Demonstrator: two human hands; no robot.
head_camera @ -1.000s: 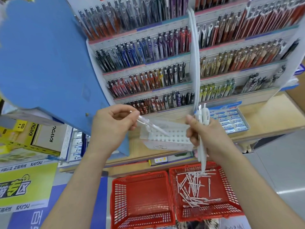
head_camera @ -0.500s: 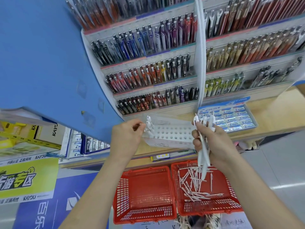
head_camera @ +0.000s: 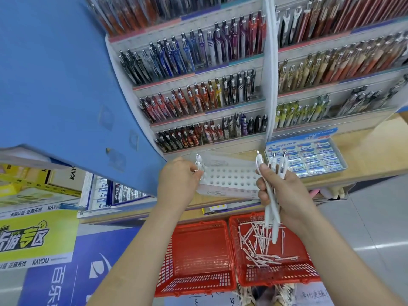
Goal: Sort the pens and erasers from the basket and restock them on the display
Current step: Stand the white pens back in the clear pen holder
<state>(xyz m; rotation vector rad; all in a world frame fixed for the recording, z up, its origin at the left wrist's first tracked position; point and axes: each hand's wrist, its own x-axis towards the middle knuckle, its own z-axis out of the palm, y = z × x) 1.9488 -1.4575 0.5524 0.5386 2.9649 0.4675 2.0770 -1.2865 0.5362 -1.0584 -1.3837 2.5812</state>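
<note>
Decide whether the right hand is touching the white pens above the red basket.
Touching. The head view shows the right hand gripping the white pens, fingers curled round them.

The white pen [head_camera: 199, 162], earlier held slanted over the perforated holder [head_camera: 231, 180], has been stood upright at its left end, centre frame. The left hand [head_camera: 178, 180] pinching it has been moved there.

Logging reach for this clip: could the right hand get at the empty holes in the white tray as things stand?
Probably yes: the right hand grips white pens at the right end of the tray, whose open holes face up with nothing over them.
</note>
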